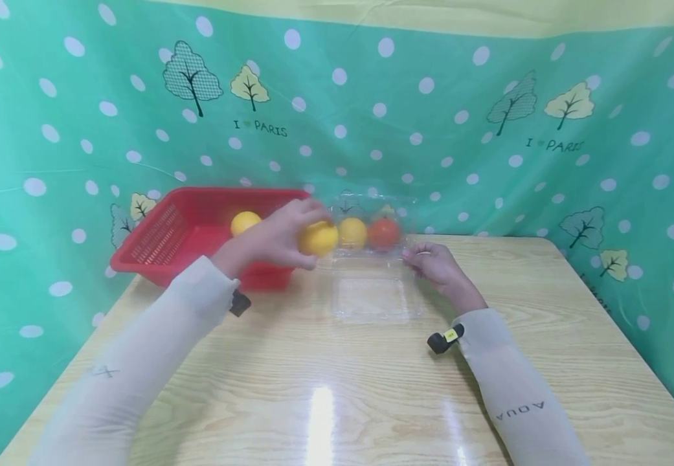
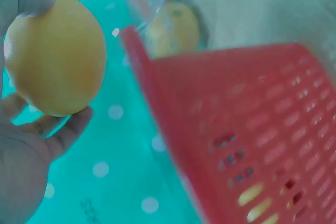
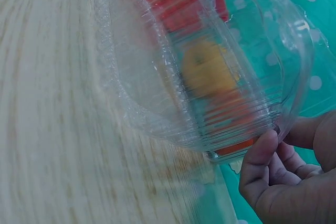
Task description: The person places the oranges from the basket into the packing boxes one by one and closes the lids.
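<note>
My left hand (image 1: 281, 234) holds a round yellow-orange fruit (image 1: 320, 239) above the right end of the red basket (image 1: 168, 255). In the left wrist view, thumb and fingertips wrap around this smooth fruit (image 2: 58, 56). My right hand (image 1: 438, 268) pinches the right edge of a clear plastic clamshell box (image 1: 371, 299), standing open with its two halves one behind the other. Through the plastic of the far half show a yellow fruit (image 1: 351, 233) and a red fruit (image 1: 384, 233), side by side. The right wrist view has thumb and finger at the box's ridged edge (image 3: 268, 121).
Another yellow fruit (image 1: 246, 222) lies in the basket, partly behind my left forearm. The basket has slotted sides (image 2: 262, 129). A green dotted cloth (image 1: 371, 110) hangs behind and beside the wooden table (image 1: 383, 382).
</note>
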`<state>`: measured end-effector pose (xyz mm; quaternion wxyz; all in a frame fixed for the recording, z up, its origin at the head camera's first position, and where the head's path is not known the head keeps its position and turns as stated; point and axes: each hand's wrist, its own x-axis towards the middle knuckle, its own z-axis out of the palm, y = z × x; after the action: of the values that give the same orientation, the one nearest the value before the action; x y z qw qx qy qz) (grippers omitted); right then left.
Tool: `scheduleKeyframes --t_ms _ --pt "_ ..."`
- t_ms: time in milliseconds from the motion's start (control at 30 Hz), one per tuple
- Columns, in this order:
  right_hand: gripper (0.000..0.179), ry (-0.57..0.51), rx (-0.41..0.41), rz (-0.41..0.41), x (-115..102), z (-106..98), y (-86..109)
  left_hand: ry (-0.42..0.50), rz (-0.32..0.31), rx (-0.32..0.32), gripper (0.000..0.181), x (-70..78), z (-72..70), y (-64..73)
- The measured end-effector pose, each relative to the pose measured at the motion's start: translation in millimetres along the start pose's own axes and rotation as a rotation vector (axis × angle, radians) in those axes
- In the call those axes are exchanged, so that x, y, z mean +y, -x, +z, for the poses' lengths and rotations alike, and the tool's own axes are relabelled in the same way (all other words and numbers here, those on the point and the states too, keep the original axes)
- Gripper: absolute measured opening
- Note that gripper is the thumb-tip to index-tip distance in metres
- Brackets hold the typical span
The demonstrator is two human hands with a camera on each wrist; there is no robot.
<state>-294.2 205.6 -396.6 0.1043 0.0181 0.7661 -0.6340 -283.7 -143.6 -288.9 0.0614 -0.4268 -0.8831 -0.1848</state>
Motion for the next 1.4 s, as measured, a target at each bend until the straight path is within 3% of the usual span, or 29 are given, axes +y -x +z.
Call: scheduleKeyframes --t_ms 233,533,833,1400 --pt "0.024 0.01 -0.01 0.003 -1 1 -0.3 -0.022 0.158 -0.096 0.066 12.8 25.3 -9.3" --pt "0.022 0.014 -0.003 0.004 -1 0 -1.7 -0.144 0.237 -0.205 0.063 32.4 54.8 -20.6" --pt "0.022 0.026 -0.012 0.018 -1 -1 -2.5 -0.098 0.182 -0.3 0.055 36.4 72.2 -31.5" --pt "0.021 0.022 -0.006 0.012 -2 1 -0.9 -0.027 0.112 -0.419 0.059 35.5 80.7 -30.9"
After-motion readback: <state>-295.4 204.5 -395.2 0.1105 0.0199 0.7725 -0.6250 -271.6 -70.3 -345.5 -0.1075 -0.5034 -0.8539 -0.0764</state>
